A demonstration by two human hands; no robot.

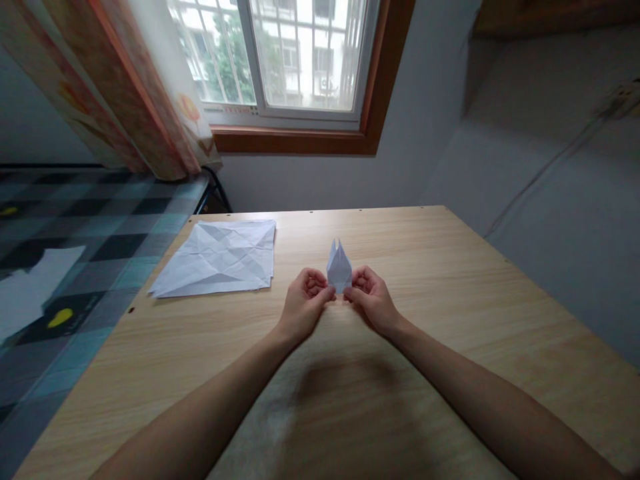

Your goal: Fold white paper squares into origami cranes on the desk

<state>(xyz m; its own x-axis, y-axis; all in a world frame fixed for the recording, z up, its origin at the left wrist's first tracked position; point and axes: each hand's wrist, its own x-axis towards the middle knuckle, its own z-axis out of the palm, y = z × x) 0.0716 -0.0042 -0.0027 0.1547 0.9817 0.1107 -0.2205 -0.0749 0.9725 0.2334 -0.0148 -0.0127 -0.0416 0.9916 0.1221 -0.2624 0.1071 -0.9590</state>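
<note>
Between my two hands is a small piece of folded white paper [339,268], origami-like, with two narrow points at its top and a wider lower part. My left hand [311,295] pinches its lower left side between thumb and curled fingers. On the opposite side, my right hand [370,295] grips the lower right edge the same way. Both thumbs lie at the front near the bottom of the paper. The fingertips behind it are partly hidden. Paper and hands are over the middle of the wooden table [425,387].
Creased white sheets [225,257] lie stacked at the table's back left. To the left is a bed with a checked cover [125,227], with white paper [37,287] on it. A window [305,53] and curtain [150,87] are behind; a cable [543,170] runs along the right wall.
</note>
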